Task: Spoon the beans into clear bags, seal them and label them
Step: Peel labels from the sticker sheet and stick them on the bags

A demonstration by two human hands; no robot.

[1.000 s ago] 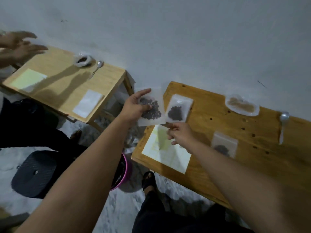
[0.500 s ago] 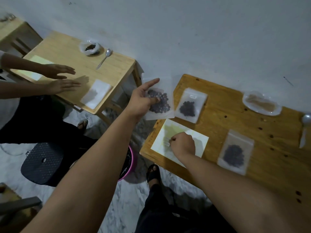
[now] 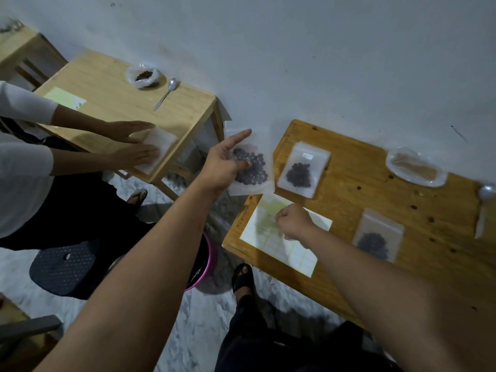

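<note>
My left hand (image 3: 221,165) holds a clear bag of dark beans (image 3: 253,170) in the air, just left of my wooden table (image 3: 375,200). My right hand (image 3: 294,220) is curled with its fingertips pinching at the label sheet (image 3: 298,253) near the table's front left corner. Two more filled bags lie on the table: one with a white label (image 3: 303,170) at the back left, another (image 3: 377,237) to the right. A clear bag of brownish contents (image 3: 414,167) lies at the back, and a spoon (image 3: 484,208) at the far right.
Another person's two hands (image 3: 134,146) press on a white bag on a second wooden table (image 3: 107,98) at the left, which holds a bean bag, a spoon and a label sheet. On the floor are a dark stool (image 3: 64,267) and a pink bin (image 3: 205,261).
My right hand left the bag at the back left and dropped onto the label sheet, where it now pinches. The other person's hands moved onto the white bag. My view shifted.
</note>
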